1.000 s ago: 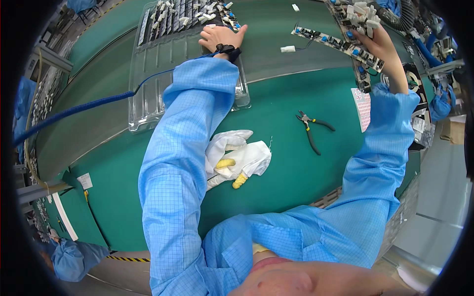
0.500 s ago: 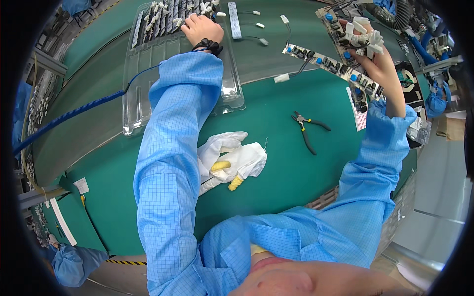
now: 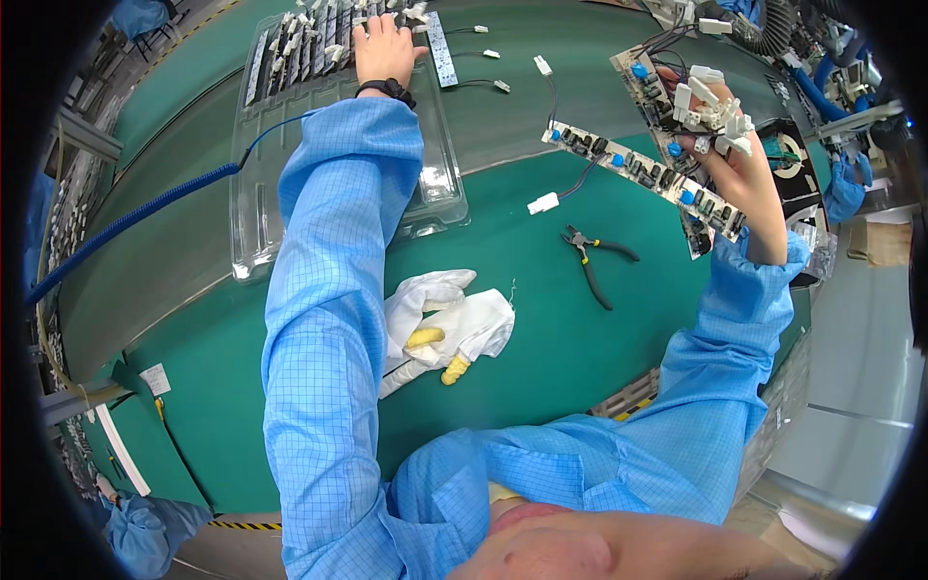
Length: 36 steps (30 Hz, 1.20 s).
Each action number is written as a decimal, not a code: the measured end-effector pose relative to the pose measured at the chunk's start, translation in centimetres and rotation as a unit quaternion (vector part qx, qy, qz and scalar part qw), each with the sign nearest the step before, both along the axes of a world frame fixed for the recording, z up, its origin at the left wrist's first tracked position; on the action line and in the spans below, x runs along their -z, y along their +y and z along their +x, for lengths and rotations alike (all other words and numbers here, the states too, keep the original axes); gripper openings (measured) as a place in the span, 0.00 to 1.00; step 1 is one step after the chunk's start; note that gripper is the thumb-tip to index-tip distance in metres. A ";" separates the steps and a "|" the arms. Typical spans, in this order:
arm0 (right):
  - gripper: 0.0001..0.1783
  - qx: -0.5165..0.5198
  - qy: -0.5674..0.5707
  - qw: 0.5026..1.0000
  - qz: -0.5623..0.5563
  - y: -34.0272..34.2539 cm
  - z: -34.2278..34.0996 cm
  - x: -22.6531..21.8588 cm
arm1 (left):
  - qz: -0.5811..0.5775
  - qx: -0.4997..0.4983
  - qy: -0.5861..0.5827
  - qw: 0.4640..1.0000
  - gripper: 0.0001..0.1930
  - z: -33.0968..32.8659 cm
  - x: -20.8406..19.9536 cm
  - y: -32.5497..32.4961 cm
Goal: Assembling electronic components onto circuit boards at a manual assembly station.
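While your right hand grips circuit boards, your left hand, fingers wide, lies over dark strips in the clear tray.

Found no legible words, numbers or brands. Noted, between eight and nine o'clock, a white paper label on the green tabletop, with marks too small to read; between seven and eight, black-and-yellow striped tape on the floor.

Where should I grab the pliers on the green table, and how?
Take the pliers by both dark handles, probably best from the picture's lower right: they lie flat, handles spread open that way, metal tips pointing to the upper left.
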State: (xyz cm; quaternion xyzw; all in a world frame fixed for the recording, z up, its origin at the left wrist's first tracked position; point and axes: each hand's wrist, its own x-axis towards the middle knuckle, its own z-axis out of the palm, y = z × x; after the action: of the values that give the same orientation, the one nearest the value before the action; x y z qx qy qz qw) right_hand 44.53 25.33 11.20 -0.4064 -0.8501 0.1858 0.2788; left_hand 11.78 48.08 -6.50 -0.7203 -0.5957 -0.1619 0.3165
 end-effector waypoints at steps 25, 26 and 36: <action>0.23 0.074 0.107 0.991 -0.027 -3.8 -1.7 -1.2 | -0.010 0.121 0.119 0.985 0.12 6.3 -0.8 -3.1; 0.23 0.064 0.097 0.993 -0.008 -3.8 -1.7 -1.2 | 0.001 0.129 0.063 0.990 0.13 6.7 -1.1 -3.1; 0.36 0.093 0.008 0.996 -0.011 -4.9 1.1 -1.5 | -0.473 0.136 -0.646 0.583 0.15 3.6 -7.3 -2.0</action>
State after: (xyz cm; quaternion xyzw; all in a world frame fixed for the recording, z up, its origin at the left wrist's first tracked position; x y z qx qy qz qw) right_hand 45.64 20.47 12.73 -0.4851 -0.8042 0.1716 0.2974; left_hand 15.35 46.11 0.82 -0.5460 -0.5306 -0.3210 -0.5633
